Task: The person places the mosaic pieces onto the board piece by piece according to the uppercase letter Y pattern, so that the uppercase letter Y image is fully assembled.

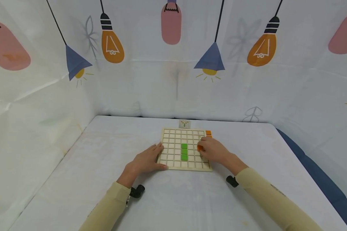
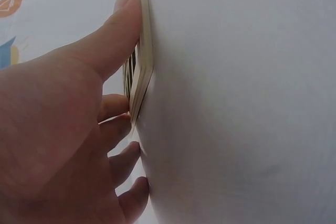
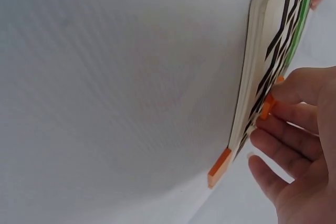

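A wooden grid board with pale squares lies flat on the table. Three green tiles form a column near its middle. My left hand rests along the board's left side, fingers fairly straight and thumb at the near edge; the left wrist view shows the thumb against that edge. Over the board's right part, my right hand pinches an orange tile between thumb and fingers. Whether that tile touches the grid is unclear.
Orange tiles lie by the board's far right corner, partly behind my right hand. Beyond the far edge is a small patterned card. White cloth printed with lamps hangs behind the white table.
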`<state>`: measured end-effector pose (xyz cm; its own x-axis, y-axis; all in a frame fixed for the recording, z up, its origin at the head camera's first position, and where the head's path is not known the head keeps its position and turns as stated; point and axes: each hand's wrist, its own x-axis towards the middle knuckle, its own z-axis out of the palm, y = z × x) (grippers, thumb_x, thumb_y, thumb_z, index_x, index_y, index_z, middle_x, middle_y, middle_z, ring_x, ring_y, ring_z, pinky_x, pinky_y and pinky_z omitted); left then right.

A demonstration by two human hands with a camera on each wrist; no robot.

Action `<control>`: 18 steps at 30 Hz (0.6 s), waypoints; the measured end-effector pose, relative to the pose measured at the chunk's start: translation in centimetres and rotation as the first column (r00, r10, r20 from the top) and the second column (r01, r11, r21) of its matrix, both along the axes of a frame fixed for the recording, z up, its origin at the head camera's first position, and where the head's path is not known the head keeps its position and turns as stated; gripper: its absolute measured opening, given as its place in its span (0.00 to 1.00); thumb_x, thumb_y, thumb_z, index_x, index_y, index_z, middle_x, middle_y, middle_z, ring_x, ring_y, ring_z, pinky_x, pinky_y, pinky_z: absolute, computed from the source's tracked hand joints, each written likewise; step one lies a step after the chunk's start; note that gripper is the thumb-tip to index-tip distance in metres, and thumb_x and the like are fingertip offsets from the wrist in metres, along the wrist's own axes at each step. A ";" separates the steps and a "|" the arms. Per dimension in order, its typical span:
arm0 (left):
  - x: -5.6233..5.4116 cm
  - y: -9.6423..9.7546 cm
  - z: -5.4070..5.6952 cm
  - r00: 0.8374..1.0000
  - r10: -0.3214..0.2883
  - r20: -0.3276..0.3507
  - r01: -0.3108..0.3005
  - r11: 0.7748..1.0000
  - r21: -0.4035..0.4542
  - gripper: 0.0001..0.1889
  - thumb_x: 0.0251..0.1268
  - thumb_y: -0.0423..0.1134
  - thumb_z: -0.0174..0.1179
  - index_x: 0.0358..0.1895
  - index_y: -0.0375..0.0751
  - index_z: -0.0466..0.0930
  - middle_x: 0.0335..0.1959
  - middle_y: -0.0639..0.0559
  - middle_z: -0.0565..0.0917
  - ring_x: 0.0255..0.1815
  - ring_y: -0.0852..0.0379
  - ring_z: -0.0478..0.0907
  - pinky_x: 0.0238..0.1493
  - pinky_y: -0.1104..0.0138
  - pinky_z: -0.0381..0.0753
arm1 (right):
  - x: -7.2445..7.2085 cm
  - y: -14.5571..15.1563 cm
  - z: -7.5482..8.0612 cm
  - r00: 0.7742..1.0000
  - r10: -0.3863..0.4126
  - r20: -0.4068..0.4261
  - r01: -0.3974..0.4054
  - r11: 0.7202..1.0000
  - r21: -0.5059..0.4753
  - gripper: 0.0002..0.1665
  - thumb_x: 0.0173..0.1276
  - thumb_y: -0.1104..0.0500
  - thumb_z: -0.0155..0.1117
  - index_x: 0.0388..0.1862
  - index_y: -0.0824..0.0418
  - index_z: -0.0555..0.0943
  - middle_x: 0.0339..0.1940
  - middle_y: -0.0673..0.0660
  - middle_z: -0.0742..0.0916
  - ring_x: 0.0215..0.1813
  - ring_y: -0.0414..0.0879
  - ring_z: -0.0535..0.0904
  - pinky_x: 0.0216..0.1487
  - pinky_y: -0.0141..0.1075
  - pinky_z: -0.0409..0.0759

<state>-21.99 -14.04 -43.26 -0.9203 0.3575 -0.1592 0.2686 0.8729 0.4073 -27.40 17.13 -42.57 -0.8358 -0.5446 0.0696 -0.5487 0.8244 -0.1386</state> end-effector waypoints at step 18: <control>-0.2 -0.2 -0.4 1.000 -0.011 -0.009 0.011 1.000 -0.008 0.50 0.58 0.68 0.64 0.79 0.47 0.56 0.83 0.53 0.50 0.83 0.48 0.50 0.76 0.46 0.62 | -0.8 -1.3 0.1 1.000 0.005 -0.011 -0.005 1.000 -0.023 0.11 0.67 0.61 0.64 0.46 0.61 0.86 0.43 0.53 0.85 0.46 0.46 0.79 0.49 0.40 0.82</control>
<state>-22.16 -14.25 -43.67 -0.9178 0.3662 -0.1535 0.2819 0.8732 0.3976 -28.17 15.81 -42.44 -0.8324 -0.5467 0.0907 -0.5541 0.8186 -0.1515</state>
